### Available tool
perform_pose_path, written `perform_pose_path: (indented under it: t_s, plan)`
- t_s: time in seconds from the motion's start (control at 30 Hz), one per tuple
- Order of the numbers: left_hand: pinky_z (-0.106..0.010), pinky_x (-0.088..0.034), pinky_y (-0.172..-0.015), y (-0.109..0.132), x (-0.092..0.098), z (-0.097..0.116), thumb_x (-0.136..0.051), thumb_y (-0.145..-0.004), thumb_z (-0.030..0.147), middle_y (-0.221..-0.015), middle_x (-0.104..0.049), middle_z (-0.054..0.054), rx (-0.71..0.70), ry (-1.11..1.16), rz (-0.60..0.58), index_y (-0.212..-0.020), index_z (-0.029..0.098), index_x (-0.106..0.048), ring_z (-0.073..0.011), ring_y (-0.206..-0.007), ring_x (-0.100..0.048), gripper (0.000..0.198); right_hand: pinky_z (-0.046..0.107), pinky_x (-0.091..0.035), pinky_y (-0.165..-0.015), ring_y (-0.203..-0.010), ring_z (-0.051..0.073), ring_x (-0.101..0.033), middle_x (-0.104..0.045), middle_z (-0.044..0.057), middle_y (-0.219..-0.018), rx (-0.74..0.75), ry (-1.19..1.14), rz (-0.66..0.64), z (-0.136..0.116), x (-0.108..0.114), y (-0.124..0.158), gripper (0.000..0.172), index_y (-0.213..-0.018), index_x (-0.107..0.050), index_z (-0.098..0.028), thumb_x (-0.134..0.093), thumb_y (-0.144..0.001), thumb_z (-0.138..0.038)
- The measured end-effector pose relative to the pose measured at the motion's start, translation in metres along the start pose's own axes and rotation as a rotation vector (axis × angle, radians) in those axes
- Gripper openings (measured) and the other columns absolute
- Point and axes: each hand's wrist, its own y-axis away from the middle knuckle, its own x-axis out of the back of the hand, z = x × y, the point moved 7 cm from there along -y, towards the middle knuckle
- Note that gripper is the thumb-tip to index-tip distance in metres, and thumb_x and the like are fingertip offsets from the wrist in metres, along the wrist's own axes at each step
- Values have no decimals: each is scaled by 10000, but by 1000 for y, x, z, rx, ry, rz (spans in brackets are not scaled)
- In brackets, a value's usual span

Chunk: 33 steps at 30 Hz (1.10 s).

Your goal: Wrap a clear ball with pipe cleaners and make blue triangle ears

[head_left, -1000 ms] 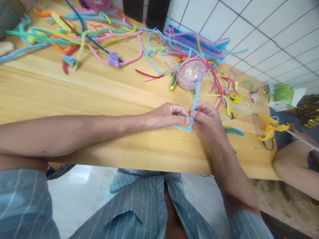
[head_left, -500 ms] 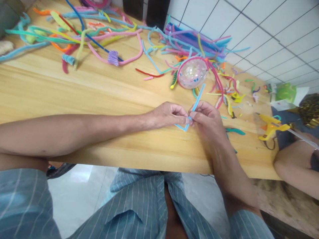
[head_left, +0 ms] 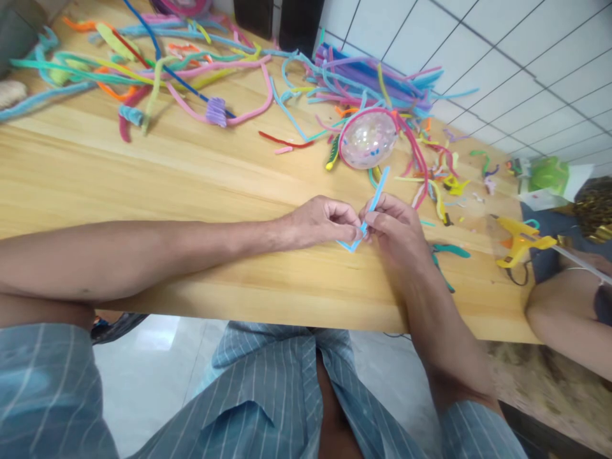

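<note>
Both of my hands pinch one light blue pipe cleaner (head_left: 380, 186), close above the wooden table. My left hand (head_left: 325, 222) is closed on it, thumb against the fingers. My right hand (head_left: 394, 226) grips it between thumb and fingertips, just to the right and almost touching the left. One straight end sticks up past my right fingers. Below my fingertips it bends in a sharp V, and the short leg runs under my left hand. The part between my fingertips is hidden. Teal-handled pliers (head_left: 452, 251) lie beside my right wrist.
A clear bowl with a pink rim (head_left: 369, 139) stands beyond my hands. Behind it lies a heap of blue and purple pipe cleaners (head_left: 377, 80). More coloured strands (head_left: 157, 73) spread at the back left. A yellow glue gun (head_left: 521, 242) rests near another person's arm (head_left: 568, 312).
The pipe cleaner's upper end and its V bend have shifted slightly down and to the left. My hands stay nearly in place, still pinching it.
</note>
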Motion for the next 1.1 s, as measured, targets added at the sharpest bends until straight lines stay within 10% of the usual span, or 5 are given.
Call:
perform_pose_path:
  t_s: [0.5, 0.63, 0.83, 0.93, 1.1]
  plan:
    - [-286, -582, -844, 0, 4, 0, -912, -722, 319, -853, -816, -29, -87, 36, 31, -817, 142, -801, -137, -801, -717, 230, 263, -439, -500, -556, 118, -562, -700, -70, -797, 46, 11, 72, 0, 5, 2, 741, -1470, -605, -371, -844, -769, -354]
    - [-295, -587, -860, 0, 4, 0, -959, -686, 363, -856, -817, -32, -98, 54, 24, -818, 139, -806, -140, -806, -720, 301, 267, -490, -532, -617, 130, -605, -719, -42, -907, 68, 24, 104, 8, 11, 1, 723, -1476, -598, -384, -830, -792, -362]
    - [-259, -555, -830, 2, 4, 2, -948, -701, 335, -802, -787, 5, -76, 43, 33, -816, 148, -806, -111, -769, -682, 261, 450, -634, -959, -1254, 280, -692, -680, 50, -1429, 349, 265, 175, -6, 19, 3, 425, -1265, -742, -378, -850, -859, -445]
    - [-270, -556, -845, 3, 5, 3, -943, -705, 343, -830, -794, -7, -64, 45, 34, -826, 147, -807, -124, -793, -694, 267, 576, -513, -1187, -1413, 320, -615, -676, 53, -1461, 506, 467, 175, -21, 15, 10, 104, -983, -797, -325, -800, -939, -419]
    - [-298, -565, -885, 4, 7, 6, -958, -731, 379, -839, -785, -15, -89, 47, 41, -862, 141, -808, -141, -826, -709, 311, 591, -506, -1177, -1292, 304, -687, -775, 48, -1301, 645, 630, 188, -32, 13, 17, 138, -939, -815, -334, -719, -1001, -411]
